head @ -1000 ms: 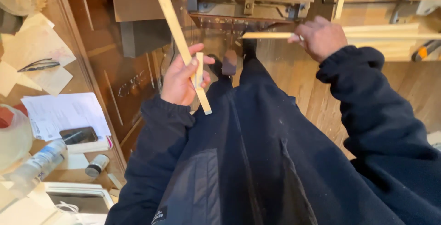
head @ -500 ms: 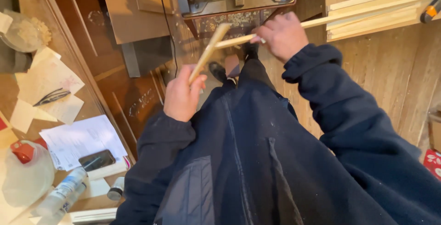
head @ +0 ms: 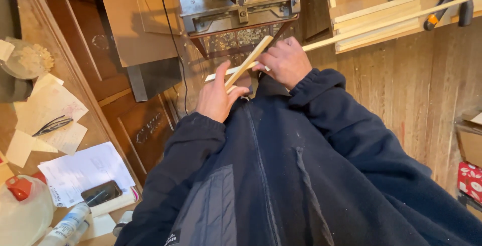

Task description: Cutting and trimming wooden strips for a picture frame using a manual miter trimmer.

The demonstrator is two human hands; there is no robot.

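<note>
My left hand [head: 217,98] grips a short pale wooden strip [head: 253,57] that angles up and to the right, toward a metal machine [head: 236,0]. My right hand [head: 285,62] holds a long thin wooden strip [head: 381,24] that runs off to the upper right over a wooden bench; its near end [head: 217,76] sticks out to the left under the short strip. The two strips cross between my hands, just in front of my dark blue jacket sleeves.
Left of me a wooden cabinet top [head: 30,20] carries papers [head: 85,170], scissors [head: 52,125], a dark phone [head: 101,193], a plastic jug with a red cap [head: 22,211] and a tube [head: 65,226]. More wood strips [head: 376,12] and a tool with an orange handle [head: 442,5] lie at the upper right.
Both hands have come closer together in front of the machine. The short strip in my left hand has swung from upright to slanting right and now crosses the long strip.
</note>
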